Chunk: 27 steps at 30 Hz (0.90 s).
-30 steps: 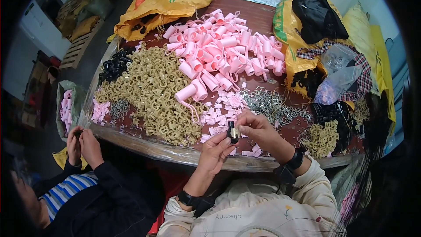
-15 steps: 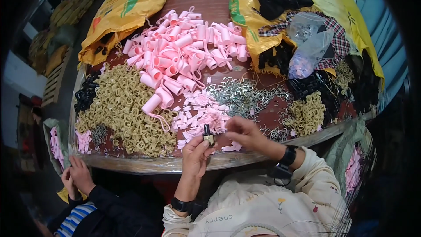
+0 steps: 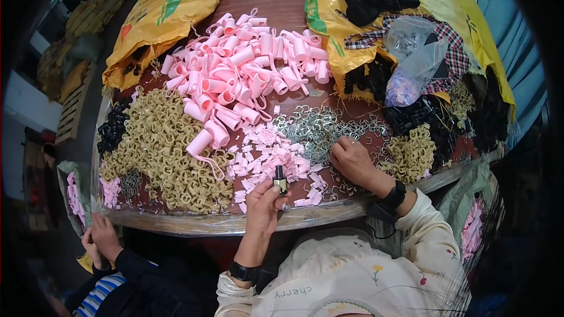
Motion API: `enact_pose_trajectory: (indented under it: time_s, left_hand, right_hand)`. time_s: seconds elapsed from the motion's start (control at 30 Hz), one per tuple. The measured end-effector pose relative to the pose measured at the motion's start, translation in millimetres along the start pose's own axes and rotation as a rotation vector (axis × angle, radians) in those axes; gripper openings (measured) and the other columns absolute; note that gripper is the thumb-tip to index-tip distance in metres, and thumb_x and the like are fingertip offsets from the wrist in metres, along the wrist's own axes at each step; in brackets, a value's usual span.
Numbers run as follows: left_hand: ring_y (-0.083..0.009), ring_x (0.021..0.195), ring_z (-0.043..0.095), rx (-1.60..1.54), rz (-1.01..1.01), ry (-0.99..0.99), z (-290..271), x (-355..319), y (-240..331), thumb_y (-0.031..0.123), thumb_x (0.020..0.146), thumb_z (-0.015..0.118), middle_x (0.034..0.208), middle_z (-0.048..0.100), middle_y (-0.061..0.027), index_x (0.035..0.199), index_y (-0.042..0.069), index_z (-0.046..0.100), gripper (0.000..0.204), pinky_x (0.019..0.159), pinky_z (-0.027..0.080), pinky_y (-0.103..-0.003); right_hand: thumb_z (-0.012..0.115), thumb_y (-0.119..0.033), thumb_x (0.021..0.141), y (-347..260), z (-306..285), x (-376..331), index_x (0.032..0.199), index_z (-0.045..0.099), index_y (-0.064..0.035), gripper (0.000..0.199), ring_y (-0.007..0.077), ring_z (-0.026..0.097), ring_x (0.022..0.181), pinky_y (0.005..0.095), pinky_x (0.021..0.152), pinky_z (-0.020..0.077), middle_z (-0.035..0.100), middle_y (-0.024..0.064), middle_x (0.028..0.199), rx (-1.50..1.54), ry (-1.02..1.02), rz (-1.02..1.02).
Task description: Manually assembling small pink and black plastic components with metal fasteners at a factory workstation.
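Note:
My left hand [image 3: 262,204] is closed around a small black plastic part with a beige clip [image 3: 280,184] round its lower half, held upright above the table's near edge. My right hand [image 3: 352,160] reaches down to the near edge of a heap of silver metal hooks [image 3: 320,135]. Its fingers are curled and pressed together; whatever lies between their tips is hidden. Small flat pink pieces [image 3: 276,158] lie scattered between both hands. Past them rises a large pile of pink tubes with strap loops [image 3: 235,70].
A wide heap of beige clips [image 3: 170,152] covers the table's left, and a smaller beige heap [image 3: 414,152] lies right. Yellow woven sacks [image 3: 167,17] and black parts [image 3: 411,114] stand behind. A co-worker's hands [image 3: 106,238] are at lower left. The table edge [image 3: 194,223] is wrapped in film.
My right hand has moved away from the black part, forward and right to the metal hooks. The left hand keeps its hold in nearly the same place.

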State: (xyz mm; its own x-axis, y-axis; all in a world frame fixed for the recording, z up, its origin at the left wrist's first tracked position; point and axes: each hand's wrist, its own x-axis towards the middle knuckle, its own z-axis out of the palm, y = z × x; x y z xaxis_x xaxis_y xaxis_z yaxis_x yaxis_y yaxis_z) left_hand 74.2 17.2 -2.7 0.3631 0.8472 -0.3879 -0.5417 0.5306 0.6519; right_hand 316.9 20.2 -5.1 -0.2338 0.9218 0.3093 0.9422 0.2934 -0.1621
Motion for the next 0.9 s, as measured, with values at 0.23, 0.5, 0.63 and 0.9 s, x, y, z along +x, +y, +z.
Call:
enact_pose_trajectory:
  time_s: [0.23,0.5,0.63,0.9]
  left_hand:
    - [-0.0189,0.067,0.06,-0.05,0.018,0.03,-1,-11,-4,0.005,0.078,0.049,0.079,0.059,-0.0136,0.091,-0.005,0.053,0.017,0.057,0.052,-0.024]
    - [-0.0177,0.074,0.06,-0.081,0.016,-0.036,-3,-15,-5,0.003,0.078,0.051,0.085,0.059,-0.0113,0.096,-0.004,0.053,0.019,0.063,0.052,-0.023]
    - [-0.0171,0.077,0.06,-0.087,-0.022,-0.092,5,-14,-4,0.004,0.079,0.052,0.088,0.059,-0.0104,0.097,-0.004,0.053,0.02,0.065,0.051,-0.023]
    - [-0.0164,0.08,0.059,-0.108,-0.079,-0.16,8,-21,-6,0.005,0.079,0.053,0.091,0.058,-0.0092,0.099,-0.003,0.053,0.021,0.069,0.05,-0.024]
  right_hand:
    - [0.057,-0.009,0.068,0,1,-1,0.076,0.048,-0.0041,0.014,0.0256,0.051,0.07,0.0326,0.06,0.0432,0.048,0.009,0.078,0.051,-0.011,-0.07]
    - [0.055,-0.002,0.071,-2,-8,7,0.081,0.049,-0.0013,0.011,0.0223,0.053,0.063,0.0275,0.055,0.043,0.051,0.01,0.073,0.355,0.072,0.039]
    - [0.054,0.002,0.074,-48,-44,18,0.083,0.05,0.0003,0.01,0.0164,0.052,0.059,0.0241,0.053,0.0407,0.052,0.0083,0.069,0.855,-0.075,0.132]
    - [0.056,0.004,0.07,-94,-55,31,0.083,0.051,-0.001,0.016,0.0217,0.051,0.061,0.0282,0.053,0.0403,0.049,0.009,0.07,0.879,-0.122,-0.043]
